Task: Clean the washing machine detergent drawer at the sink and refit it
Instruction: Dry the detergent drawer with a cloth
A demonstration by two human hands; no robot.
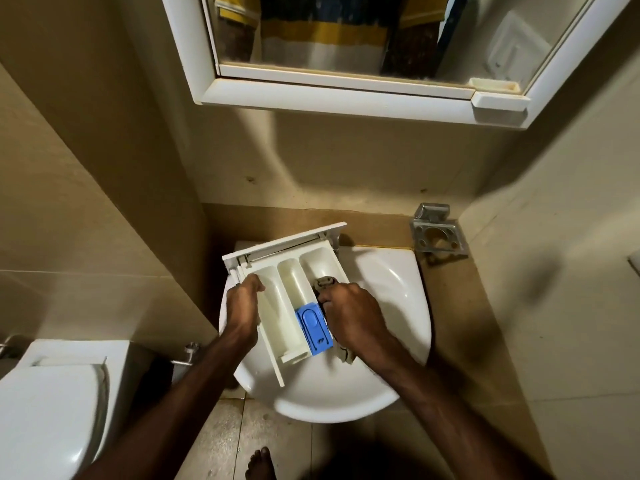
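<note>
The white detergent drawer (291,292) lies across the white sink (391,292), its front panel toward the wall. It has three long compartments and a blue insert (313,329) near my end. My left hand (244,306) grips the drawer's left side wall. My right hand (349,317) is closed on a grey-brown cloth (323,284) pressed into the right compartment; a corner of the cloth hangs out below my wrist. The tap is hidden behind the drawer.
A mirror cabinet (346,95) hangs on the wall above the sink. A metal holder (438,232) is fixed to the wall at the right. A white toilet (52,403) stands at the lower left. My bare foot (259,464) rests on the tiled floor.
</note>
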